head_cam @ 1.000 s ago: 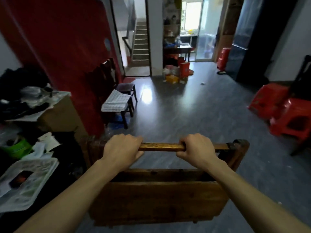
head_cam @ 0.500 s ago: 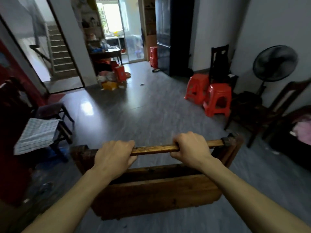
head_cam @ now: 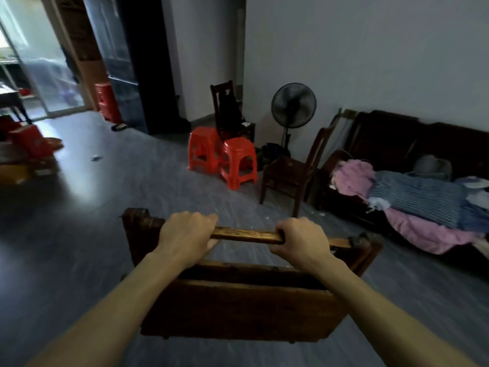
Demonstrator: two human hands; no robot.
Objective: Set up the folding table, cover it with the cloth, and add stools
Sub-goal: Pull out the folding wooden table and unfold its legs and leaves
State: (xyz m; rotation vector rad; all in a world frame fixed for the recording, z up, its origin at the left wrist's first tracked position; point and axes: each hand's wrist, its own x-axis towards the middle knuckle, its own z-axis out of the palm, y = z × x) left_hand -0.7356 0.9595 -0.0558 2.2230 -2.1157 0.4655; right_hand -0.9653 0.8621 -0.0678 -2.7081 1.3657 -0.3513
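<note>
Room swung leftward since before; both hands' grip (head_cam: 247, 238) closed around folded table's rail (head_cam: 246, 235).

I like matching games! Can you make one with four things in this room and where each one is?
Things:
1. folded table
2. red stools
3. fan
4. pink and blue clothes

Places:
A. piled on the dark sofa
B. standing by the white wall
C. held by the left hand and right hand
D. side by side on the floor near a dark chair

Pairs: 1-C, 2-D, 3-B, 4-A
</note>
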